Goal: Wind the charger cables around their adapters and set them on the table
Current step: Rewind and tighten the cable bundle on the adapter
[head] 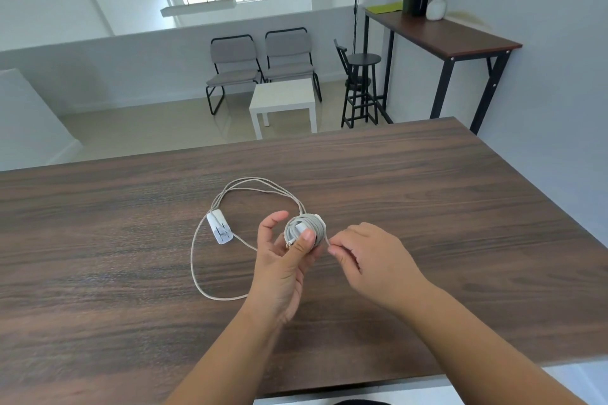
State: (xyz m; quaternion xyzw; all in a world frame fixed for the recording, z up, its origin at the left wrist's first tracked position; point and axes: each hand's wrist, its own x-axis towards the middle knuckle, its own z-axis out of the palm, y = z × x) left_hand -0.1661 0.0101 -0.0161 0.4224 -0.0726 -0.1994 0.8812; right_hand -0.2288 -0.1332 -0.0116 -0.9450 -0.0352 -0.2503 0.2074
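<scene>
My left hand holds a white adapter with grey cable coiled tightly around it, thumb pressed on its face, a little above the dark wooden table. My right hand pinches the free end of that cable just right of the coil. A second white adapter lies flat on the table to the left, prongs showing. Its grey cable lies loose in wide loops around it and passes behind my left hand.
Beyond the table's far edge are two grey chairs, a small white side table and a black stool. A tall desk with a vase and bottles stands at the right wall.
</scene>
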